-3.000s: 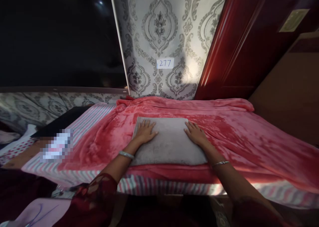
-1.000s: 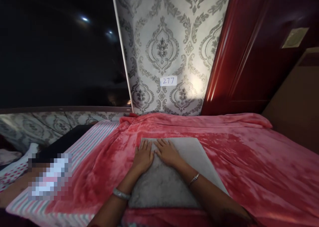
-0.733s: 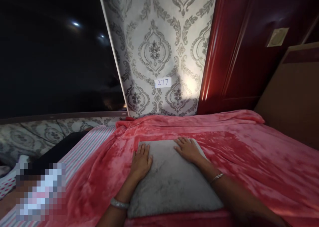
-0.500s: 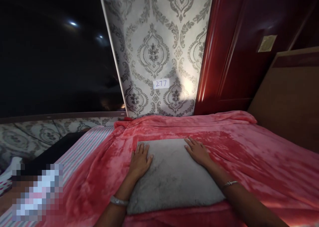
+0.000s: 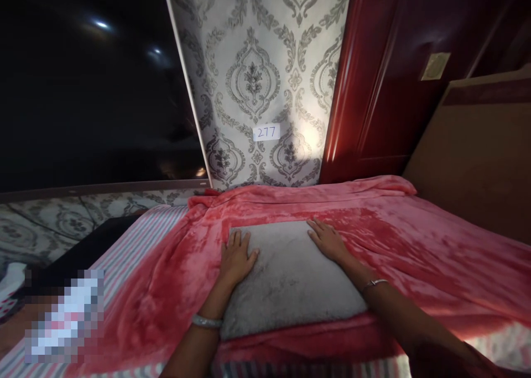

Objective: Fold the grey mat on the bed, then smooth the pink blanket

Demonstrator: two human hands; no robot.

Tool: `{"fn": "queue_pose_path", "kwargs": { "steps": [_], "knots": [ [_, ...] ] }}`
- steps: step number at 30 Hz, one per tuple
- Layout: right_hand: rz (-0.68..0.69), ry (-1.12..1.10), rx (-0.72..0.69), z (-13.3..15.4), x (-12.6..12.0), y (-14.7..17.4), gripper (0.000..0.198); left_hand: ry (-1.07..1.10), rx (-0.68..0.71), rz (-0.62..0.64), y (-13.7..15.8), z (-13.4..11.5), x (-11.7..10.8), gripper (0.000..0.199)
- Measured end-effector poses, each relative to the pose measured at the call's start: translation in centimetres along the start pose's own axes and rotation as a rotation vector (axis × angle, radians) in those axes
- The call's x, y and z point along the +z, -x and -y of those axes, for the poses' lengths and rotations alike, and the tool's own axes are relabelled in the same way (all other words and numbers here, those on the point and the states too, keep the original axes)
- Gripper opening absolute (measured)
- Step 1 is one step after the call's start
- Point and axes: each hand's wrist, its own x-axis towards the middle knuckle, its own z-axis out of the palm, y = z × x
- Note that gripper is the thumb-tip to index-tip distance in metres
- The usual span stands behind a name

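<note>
Red blanket (image 5: pixel 398 240), hands (image 5: pixel 236 261) on cloth (image 5: pixel 290 281), cardboard box (image 5: pixel 477 151)

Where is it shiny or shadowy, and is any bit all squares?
Head view: glints on the black screen, a bright patch beside shadow on the patterned wall; same head view: blocky squares hide something lower left, left hand and right hand fairly clear.
</note>
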Motion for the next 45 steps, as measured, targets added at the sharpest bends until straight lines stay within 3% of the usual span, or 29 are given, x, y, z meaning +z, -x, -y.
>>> {"fn": "queue_pose_path", "kwargs": {
  "steps": [9, 14, 17, 21, 24, 29, 35, 41, 45],
  "knots": [
    [-0.010, -0.002, 0.001, -0.1, -0.3, 0.1, 0.061, -0.017, 0.010, 0.016, -0.2, -0.2, -0.3, 0.067],
    [0.102, -0.010, 0.055, 0.3, -1.9, 0.2, 0.062, -0.028, 0.012, 0.015, -0.3, -0.1, -0.1, 0.066],
    [0.123, 0.013, 0.095, 2.3, -3.4, 1.1, 0.064, -0.034, 0.013, 0.010, -0.3, -0.1, -0.2, 0.066],
    [0.098, 0.005, -0.158, 8.0, -4.5, 4.4, 0.067, -0.064, 0.026, -0.007, -0.3, -0.5, -1.0, 0.064],
    [0.143, -0.040, -0.358, 12.2, -3.7, 7.5, 0.070, -0.093, 0.076, -0.041, 0.2, -0.9, -1.8, 0.059],
    [0.176, -0.063, -0.428, 14.8, -1.8, 10.4, 0.069, -0.011, 0.223, -0.023, 3.0, -1.8, -1.0, 0.052],
    [0.205, -0.066, -0.421, 11.8, -2.3, 10.1, 0.066, -0.055, 0.230, -0.060, 5.2, -2.2, 1.2, 0.057],
    [0.151, 0.021, -0.074, 5.1, -3.2, 11.4, 0.066, -0.043, 0.263, -0.092, 5.1, -1.9, 1.3, 0.060],
    [0.112, 0.024, 0.088, 2.9, -2.8, 12.6, 0.064, -0.026, 0.279, -0.108, 5.3, -1.7, 1.7, 0.062]
  ]
}}
